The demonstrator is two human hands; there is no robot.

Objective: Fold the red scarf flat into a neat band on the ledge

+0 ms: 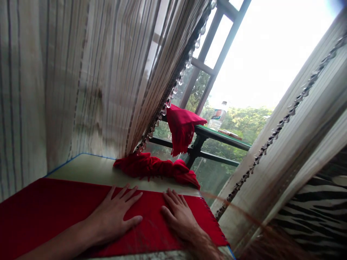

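A red cloth lies spread flat over a pale tabletop with a blue edge. My left hand rests on it palm down, fingers spread and thumb pointing right. To the right, my right hand also presses flat on the same cloth, its fingertips near the far edge. Dark stitches or short threads run along the cloth's right edge. Just beyond both hands, a bunched red fringed cloth sits on the far part of the tabletop. Neither hand grips anything.
A striped sheer curtain with beads hangs at the left, and another curtain at the right. Past the window opening, a red fringed cloth drapes over a railing, with a plastic bottle beside it. Zebra-patterned fabric is at lower right.
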